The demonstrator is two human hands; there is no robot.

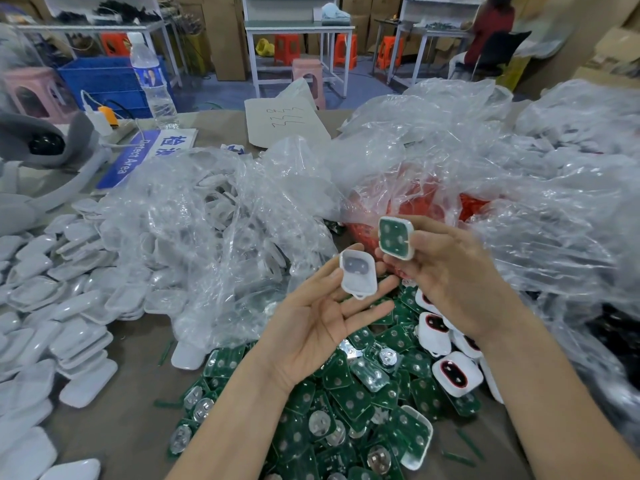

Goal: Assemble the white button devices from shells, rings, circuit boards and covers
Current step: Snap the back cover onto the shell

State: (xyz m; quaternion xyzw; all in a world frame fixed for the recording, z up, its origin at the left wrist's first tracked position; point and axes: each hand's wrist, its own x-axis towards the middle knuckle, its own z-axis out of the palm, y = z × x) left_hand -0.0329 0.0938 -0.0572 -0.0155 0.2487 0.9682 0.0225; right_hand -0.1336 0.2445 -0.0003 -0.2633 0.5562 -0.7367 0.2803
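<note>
Green circuit boards (301,427) lay heaped on the table (135,344) under both hands, left hand (322,317) fingers pinching a white cover (358,273), right hand (450,271) gripping a board-filled shell (396,238) just beside it.

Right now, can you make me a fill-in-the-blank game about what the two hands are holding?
1. The right hand grips a white shell with a ____ circuit board inside it.
2. The left hand, palm turned ____, holds an empty shell.
3. The clear bag behind the hands holds ____ parts.
4. The water bottle stands on the table's far ____ side.

Missing words: green; up; red; left.
</note>
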